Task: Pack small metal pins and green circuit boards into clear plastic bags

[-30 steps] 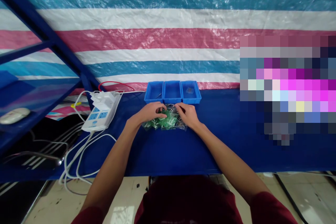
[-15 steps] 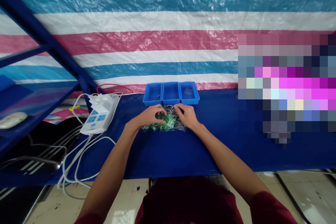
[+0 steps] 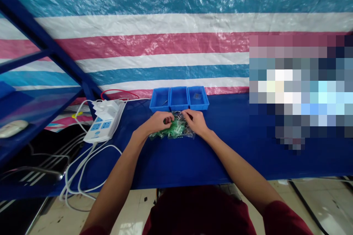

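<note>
Clear plastic bags [image 3: 179,128] lie on the blue table in front of me, with green pieces on the left and small dark and silvery parts on the right. My left hand [image 3: 161,122] is over the green pieces, its fingers curled in and the thumb drawn to them. Whatever is between those fingertips is hidden. At the upper right edge of the bags, my right hand [image 3: 196,121] pinches the plastic between thumb and fingers. Just behind both hands stand three joined blue bins [image 3: 179,108]. A thin part lies in the left bin, and a small clear packet [image 3: 197,96] in the right one.
A white power strip [image 3: 100,128] with plugs and looping white cables [image 3: 79,176] lies at the table's left. A blue metal frame [image 3: 68,69] rises there, with a white computer mouse [image 3: 13,128] on its shelf. Striped sheeting [image 3: 165,42] hangs behind. The right side is pixelated.
My left hand's fingers have closed from a wide, open curve into a curled grip above the green pieces. My right hand has stayed at the bag's edge.
</note>
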Action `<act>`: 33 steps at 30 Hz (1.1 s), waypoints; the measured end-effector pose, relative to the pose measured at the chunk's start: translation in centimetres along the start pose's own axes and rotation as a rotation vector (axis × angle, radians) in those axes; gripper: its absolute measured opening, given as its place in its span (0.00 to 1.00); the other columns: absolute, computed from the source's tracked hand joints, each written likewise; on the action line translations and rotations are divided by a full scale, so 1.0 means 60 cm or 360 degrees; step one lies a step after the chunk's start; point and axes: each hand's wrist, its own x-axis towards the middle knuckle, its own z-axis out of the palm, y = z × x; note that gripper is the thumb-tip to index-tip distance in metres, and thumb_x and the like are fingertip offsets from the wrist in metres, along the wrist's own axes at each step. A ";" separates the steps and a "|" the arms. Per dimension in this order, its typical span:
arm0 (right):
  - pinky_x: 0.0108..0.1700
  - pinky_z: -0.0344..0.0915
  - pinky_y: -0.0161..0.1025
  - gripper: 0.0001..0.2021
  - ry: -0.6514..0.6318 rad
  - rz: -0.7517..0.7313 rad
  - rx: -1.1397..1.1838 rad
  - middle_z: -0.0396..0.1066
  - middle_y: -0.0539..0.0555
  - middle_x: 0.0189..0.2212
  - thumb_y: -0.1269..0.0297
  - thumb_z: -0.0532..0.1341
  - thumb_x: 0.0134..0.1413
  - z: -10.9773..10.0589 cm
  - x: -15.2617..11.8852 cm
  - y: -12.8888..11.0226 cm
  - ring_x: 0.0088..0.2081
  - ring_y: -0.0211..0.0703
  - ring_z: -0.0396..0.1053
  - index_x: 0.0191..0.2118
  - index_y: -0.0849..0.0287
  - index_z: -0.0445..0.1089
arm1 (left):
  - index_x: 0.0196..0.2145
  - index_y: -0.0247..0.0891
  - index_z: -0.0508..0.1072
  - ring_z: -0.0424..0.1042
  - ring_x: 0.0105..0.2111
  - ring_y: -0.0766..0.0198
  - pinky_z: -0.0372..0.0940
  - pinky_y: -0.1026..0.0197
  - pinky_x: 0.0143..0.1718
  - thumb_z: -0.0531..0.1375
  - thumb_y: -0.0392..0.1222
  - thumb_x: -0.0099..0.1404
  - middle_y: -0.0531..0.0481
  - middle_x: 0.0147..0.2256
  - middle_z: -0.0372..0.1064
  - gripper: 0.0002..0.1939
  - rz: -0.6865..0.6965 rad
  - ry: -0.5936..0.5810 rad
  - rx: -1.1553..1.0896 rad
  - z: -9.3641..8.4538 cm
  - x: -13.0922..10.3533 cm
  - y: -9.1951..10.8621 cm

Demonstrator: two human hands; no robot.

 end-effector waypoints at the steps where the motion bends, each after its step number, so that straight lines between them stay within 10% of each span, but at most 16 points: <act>1: 0.35 0.63 0.36 0.15 -0.0001 -0.0001 0.0000 0.76 0.54 0.30 0.61 0.51 0.64 0.000 0.000 0.000 0.31 0.43 0.72 0.36 0.58 0.75 | 0.31 0.36 0.73 0.66 0.23 0.69 0.60 0.67 0.28 0.55 0.37 0.56 0.53 0.25 0.69 0.08 0.0007 0.0000 0.0062 -0.001 0.000 0.002; 33: 0.36 0.63 0.36 0.15 -0.0057 0.0031 0.0004 0.76 0.54 0.30 0.61 0.51 0.64 0.002 -0.001 -0.001 0.31 0.43 0.72 0.36 0.58 0.74 | 0.41 0.42 0.72 0.73 0.31 0.62 0.58 0.66 0.29 0.55 0.34 0.57 0.52 0.31 0.75 0.15 -0.0213 -0.0132 0.0713 0.002 -0.001 0.015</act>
